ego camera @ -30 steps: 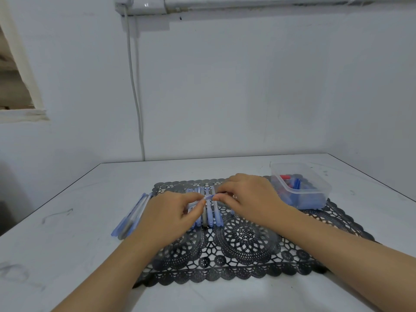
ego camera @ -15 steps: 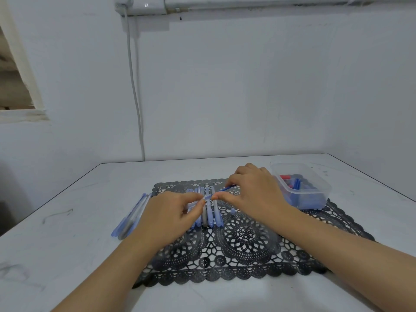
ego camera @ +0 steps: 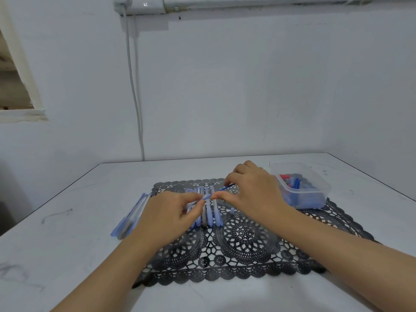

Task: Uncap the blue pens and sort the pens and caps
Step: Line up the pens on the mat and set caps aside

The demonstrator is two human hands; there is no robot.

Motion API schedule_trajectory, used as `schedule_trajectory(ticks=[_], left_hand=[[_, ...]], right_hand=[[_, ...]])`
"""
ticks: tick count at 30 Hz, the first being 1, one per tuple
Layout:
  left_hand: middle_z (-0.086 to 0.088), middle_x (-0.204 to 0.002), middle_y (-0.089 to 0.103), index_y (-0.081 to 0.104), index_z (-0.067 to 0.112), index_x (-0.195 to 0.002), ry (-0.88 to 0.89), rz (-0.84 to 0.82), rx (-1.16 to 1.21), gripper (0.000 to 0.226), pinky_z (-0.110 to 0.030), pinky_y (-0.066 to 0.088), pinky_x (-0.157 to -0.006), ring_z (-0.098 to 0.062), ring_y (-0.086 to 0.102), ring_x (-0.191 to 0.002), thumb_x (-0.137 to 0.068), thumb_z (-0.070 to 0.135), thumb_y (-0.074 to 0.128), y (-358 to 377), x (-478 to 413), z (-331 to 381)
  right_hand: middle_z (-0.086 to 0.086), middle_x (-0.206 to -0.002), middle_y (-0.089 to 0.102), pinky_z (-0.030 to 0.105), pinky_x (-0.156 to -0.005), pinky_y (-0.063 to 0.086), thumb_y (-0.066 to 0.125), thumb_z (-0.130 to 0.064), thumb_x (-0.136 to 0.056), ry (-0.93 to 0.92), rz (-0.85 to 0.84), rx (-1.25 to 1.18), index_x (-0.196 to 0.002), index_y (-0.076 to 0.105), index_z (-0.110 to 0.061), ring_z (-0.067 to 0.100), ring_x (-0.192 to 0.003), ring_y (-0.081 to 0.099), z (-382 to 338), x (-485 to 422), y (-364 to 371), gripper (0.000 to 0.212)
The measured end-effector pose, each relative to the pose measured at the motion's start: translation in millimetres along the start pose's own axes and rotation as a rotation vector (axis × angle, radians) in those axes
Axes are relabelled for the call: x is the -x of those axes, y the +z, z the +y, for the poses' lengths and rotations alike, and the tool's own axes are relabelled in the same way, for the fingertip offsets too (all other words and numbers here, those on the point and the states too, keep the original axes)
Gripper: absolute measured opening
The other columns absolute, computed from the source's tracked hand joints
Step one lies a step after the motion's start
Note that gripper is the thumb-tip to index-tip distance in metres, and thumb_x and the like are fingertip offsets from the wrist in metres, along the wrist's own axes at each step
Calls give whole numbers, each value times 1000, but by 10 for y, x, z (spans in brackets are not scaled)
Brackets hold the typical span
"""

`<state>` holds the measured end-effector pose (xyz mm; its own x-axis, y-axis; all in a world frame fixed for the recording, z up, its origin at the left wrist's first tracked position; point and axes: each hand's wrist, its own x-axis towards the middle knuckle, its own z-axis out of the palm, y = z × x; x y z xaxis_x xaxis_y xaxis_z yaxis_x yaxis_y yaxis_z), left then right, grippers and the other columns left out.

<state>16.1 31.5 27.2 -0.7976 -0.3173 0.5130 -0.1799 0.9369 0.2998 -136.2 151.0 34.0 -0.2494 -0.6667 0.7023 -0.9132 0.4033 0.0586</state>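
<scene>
Roughly midway, I judge | my left hand (ego camera: 166,218) and right hand (ego camera: 252,194) pinch opposite ends of one blue pen (ego camera: 206,197) above the mat (ego camera: 247,255), cap seemingly on | sorted pile (ego camera: 131,216) lies left, caps (ego camera: 297,184) in the tub (ego camera: 323,192) | row (ego camera: 208,213) on mat awaits.

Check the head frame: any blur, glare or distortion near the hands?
Head view: soft even light, no glare; wide-angle distortion tilts the white window frame; pale blue pen pinched between left hand and right hand is slightly smeared; black lace mat is sharp.

Blue pens (ego camera: 208,209) side by side on mat (ego camera: 247,255); blue caps (ego camera: 296,185) in tub (ego camera: 324,188)
</scene>
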Motion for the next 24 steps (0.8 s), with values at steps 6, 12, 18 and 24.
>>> schedule_trajectory(ticks=[6, 12, 18, 24], left_hand=[[7, -41, 43, 65, 37, -113, -1, -7, -24, 29, -13, 30, -46, -5, 45, -42, -93, 43, 44, 7, -5, -9], [6, -42, 45, 66, 37, -110, 3, -6, -23, 28, -13, 32, -48, -5, 46, -43, -92, 44, 45, 24, -7, -20], [4, -39, 39, 65, 41, -110, 21, -6, -37, 28, -14, 28, -44, -7, 45, -43, -92, 46, 44, 32, -2, -15], [3, -39, 38, 61, 45, -114, 26, -5, -43, 28, -14, 31, -46, -8, 46, -45, -92, 43, 43, 25, 8, -14]], right_hand=[[-6, -66, 60, 21, -44, 40, 80, -41, -65, -60, 74, -129, -66, 69, -21, 14, -71, 58, -46, 46, 28, 23], [2, -72, 61, 30, -56, 53, 78, -13, -71, -168, 21, -272, -75, 72, -9, 20, -75, 59, -82, 67, 53, 8], [4, -80, 64, 24, -69, 47, 66, 2, -74, -216, -51, -411, -90, 71, -10, 21, -82, 60, -121, 74, 83, 20], [5, -86, 65, 17, -73, 39, 58, 1, -81, -226, -113, -469, -98, 68, -8, 19, -84, 58, -129, 86, 62, 22]])
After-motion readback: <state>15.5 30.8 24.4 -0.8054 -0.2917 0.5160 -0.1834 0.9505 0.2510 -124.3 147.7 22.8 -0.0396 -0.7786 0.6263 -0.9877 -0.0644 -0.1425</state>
